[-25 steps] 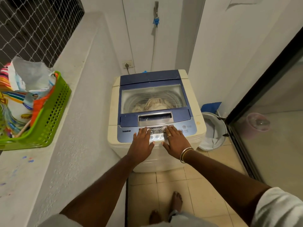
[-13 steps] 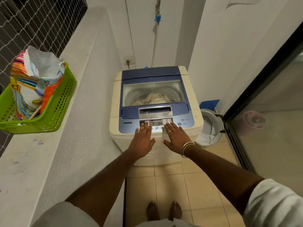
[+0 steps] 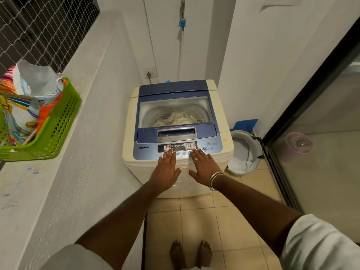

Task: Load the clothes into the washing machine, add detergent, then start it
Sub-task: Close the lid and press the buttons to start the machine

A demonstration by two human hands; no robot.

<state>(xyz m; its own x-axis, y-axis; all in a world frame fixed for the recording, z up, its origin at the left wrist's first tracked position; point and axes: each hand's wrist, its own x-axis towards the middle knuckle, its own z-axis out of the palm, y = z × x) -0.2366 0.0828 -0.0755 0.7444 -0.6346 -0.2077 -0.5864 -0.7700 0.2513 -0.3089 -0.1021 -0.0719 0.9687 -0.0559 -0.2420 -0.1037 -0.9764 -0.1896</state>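
Clothes (image 3: 178, 118) lie pale and heaped in the drum, seen through the clear window of the closed lid (image 3: 175, 112) of the washing machine (image 3: 176, 133), which stands on the tiled floor against the back wall. Since a second ago my view has pulled back and up: the machine sits further off, more floor shows, and my feet are now fully in sight. My hands have slid with it, from lying over the button rows to resting lower on the front edge, with only the fingertips reaching the control panel (image 3: 177, 147). I take that to mean loading is done and the detergent step is probably behind me, though I cannot see any detergent in the drum. What remains, I judge, is the start itself.

My left hand (image 3: 165, 173) lies flat and spread, palm down, holding nothing, its fingertips at the lower left of the panel. My right hand (image 3: 203, 168) is likewise flat and splayed, empty, with a ring and bangles on it, its fingertips at the panel's lower right. The start button (image 3: 204, 149) lies just beside those right fingers and is uncovered; I cannot tell whether it has been pressed, as no lit display is readable.

On the ledge to my left a green basket (image 3: 58, 131) holds a colourful bag (image 3: 21, 106), well apart from the machine.
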